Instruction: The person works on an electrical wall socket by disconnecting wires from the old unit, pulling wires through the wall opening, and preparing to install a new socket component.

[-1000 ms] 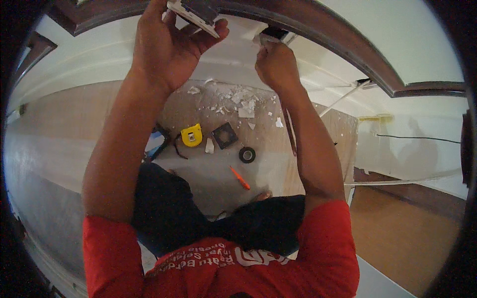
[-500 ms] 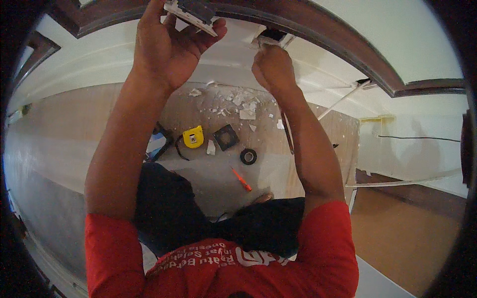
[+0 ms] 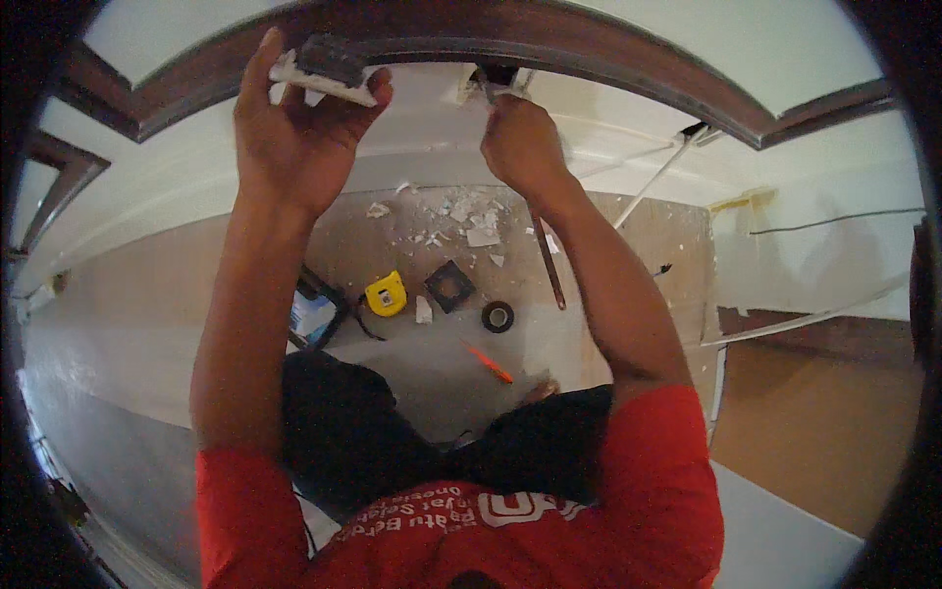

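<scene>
My left hand (image 3: 299, 147) is raised at the top left, its fingers and thumb around the edges of an electrical wall fitting (image 3: 329, 74) with a white plate and a dark block on it. Closed in a fist, my right hand (image 3: 525, 142) grips a long narrow metal strip (image 3: 548, 260) like a hacksaw blade. Its rust-brown end trails below the wrist, and its grey upper end reaches a rough square hole (image 3: 502, 76) in the white wall. The fist covers the strip's middle.
Below the hole lie broken plaster bits (image 3: 476, 216). Nearer me are a yellow tape measure (image 3: 387, 294), a black square plate (image 3: 449, 286), a black tape roll (image 3: 497, 316) and an orange screwdriver (image 3: 489, 363). A dark wooden frame (image 3: 412, 34) crosses above; a white cable (image 3: 657, 182) hangs right.
The view has shifted a little. My left hand has moved left and slightly lower with the wall fitting. My right hand stays at the hole, and more of the metal strip shows.
</scene>
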Motion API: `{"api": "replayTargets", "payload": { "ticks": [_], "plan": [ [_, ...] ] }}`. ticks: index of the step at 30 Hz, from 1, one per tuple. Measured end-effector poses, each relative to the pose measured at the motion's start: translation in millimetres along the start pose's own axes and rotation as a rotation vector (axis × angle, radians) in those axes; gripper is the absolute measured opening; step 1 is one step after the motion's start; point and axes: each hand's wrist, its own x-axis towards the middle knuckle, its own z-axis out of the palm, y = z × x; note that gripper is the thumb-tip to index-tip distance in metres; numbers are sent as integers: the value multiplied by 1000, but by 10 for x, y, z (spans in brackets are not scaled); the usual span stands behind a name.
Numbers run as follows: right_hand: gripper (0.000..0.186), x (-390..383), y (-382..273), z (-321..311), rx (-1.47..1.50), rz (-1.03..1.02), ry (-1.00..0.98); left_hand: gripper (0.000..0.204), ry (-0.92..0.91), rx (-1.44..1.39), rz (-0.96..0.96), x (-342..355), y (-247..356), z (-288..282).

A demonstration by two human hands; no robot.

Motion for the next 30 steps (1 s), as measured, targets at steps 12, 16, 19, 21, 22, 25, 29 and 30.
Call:
{"api": "replayTargets", "payload": {
  "ticks": [12,16,19,21,22,25,29,30],
  "plan": [
    [12,29,-429,-93,1847,1114,-270,43,-31,46,-29,2,51,-65],
    [10,27,-257,67,2069,907,-265,47,-40,30,10,11,-41,58],
    [16,-17,-600,-66,2077,1033,-46,49,-67,82,50,36,-53,19],
    [16,8,-530,-8,2121,1002,-56,49,-96,96,57,53,-79,5],
    [16,21,-506,4,2143,987,-60,50,-102,106,58,50,-84,7],
    [17,86,-568,61,2205,1000,31,51,-99,96,27,22,-48,-46],
    [16,17,-659,16,2154,1003,35,54,-107,104,-4,17,16,-85],
    [16,60,-610,81,2188,972,37,50,-134,91,3,35,19,-74]
  ]
}}
